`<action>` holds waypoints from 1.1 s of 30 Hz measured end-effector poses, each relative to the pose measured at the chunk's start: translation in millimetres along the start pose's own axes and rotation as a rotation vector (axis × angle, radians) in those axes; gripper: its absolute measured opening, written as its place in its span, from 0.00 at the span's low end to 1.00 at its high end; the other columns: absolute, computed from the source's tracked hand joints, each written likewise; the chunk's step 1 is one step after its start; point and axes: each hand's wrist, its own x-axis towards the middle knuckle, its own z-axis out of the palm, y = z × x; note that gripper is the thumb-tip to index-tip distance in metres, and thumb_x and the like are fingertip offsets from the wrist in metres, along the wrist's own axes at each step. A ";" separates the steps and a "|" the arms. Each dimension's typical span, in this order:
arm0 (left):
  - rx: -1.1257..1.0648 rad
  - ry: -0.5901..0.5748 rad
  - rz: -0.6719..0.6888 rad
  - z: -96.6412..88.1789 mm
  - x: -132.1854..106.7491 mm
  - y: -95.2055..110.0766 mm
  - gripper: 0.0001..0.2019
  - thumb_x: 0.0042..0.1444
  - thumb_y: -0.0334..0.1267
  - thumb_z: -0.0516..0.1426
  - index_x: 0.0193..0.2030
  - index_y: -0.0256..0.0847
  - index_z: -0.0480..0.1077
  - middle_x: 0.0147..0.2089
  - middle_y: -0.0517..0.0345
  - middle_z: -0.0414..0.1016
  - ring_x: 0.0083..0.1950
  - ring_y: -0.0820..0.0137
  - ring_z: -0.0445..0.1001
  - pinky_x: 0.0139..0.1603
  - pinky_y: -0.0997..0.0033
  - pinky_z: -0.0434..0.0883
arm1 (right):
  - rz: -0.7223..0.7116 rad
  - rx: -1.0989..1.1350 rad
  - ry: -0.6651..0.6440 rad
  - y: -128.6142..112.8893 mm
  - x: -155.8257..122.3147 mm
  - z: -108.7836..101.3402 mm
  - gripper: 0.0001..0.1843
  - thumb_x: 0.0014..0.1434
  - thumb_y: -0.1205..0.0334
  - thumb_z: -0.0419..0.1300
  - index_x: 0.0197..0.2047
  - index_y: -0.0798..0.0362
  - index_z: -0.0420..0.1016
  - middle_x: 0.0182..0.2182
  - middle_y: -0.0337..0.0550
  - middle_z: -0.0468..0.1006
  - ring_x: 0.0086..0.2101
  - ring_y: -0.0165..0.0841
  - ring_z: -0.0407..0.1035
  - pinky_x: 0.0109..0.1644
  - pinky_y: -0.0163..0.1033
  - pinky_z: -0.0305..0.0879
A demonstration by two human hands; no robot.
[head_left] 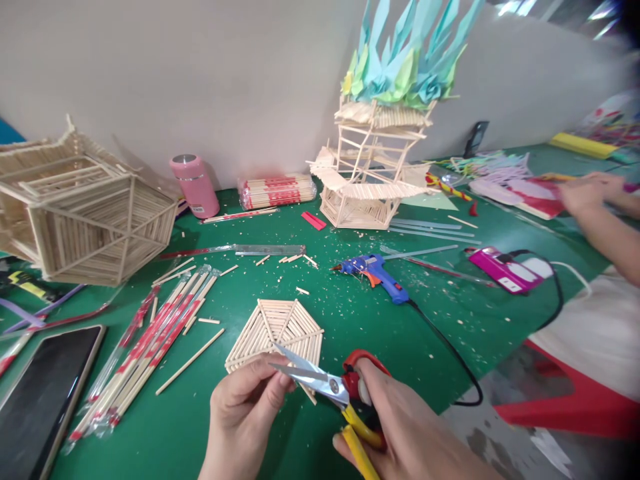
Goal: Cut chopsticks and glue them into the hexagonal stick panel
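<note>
My right hand [400,420] is closed around the handles of a pair of scissors [334,385] with red and yellow grips. The blades stand apart and point left, to the fingertips of my left hand [250,400]. Thumb and forefinger of that hand are pinched together beside the blades; what lies between them is too small or hidden to make out. Just behind the blades, a many-sided panel of wooden sticks [265,327] lies flat on the table, its near edge partly covered by my left hand and the scissors.
Blue glue gun [377,273] with a black cord lies behind right. Wrapped sticks [155,340] and a phone [50,393] are at left. Stick structures [100,220] and a paper-topped stick tower [370,193] stand behind, with a pink bottle [195,187]. Another person's hands [590,193] work at right.
</note>
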 end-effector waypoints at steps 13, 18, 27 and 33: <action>0.231 -0.043 0.255 -3.6 1.9 6.4 0.09 0.51 0.25 0.57 0.31 0.44 0.72 0.29 0.64 0.75 0.29 0.75 0.73 0.28 0.83 0.69 | 0.041 -0.064 -0.155 3.3 -2.1 6.1 0.10 0.51 0.58 0.52 0.34 0.51 0.54 0.24 0.42 0.71 0.22 0.35 0.66 0.23 0.37 0.58; 0.249 -0.044 0.277 -2.6 0.3 7.0 0.09 0.51 0.24 0.57 0.31 0.43 0.71 0.28 0.64 0.74 0.29 0.76 0.72 0.28 0.83 0.69 | 0.023 -0.064 -0.166 6.9 -1.8 8.4 0.08 0.53 0.59 0.50 0.33 0.50 0.52 0.23 0.40 0.69 0.22 0.34 0.64 0.23 0.36 0.53; 0.230 -0.035 0.229 -0.4 2.3 7.0 0.08 0.50 0.25 0.58 0.29 0.43 0.73 0.25 0.64 0.74 0.24 0.76 0.70 0.23 0.83 0.66 | 0.073 -0.005 -0.194 9.1 -3.3 12.1 0.10 0.51 0.59 0.52 0.33 0.50 0.51 0.22 0.39 0.69 0.21 0.32 0.63 0.22 0.36 0.48; 0.174 0.032 0.126 2.6 -1.9 2.1 0.06 0.49 0.29 0.59 0.30 0.45 0.75 0.23 0.64 0.74 0.23 0.77 0.68 0.21 0.83 0.65 | 0.023 0.062 -0.112 19.4 -4.0 19.0 0.09 0.52 0.64 0.52 0.34 0.49 0.52 0.21 0.34 0.66 0.21 0.30 0.62 0.22 0.34 0.49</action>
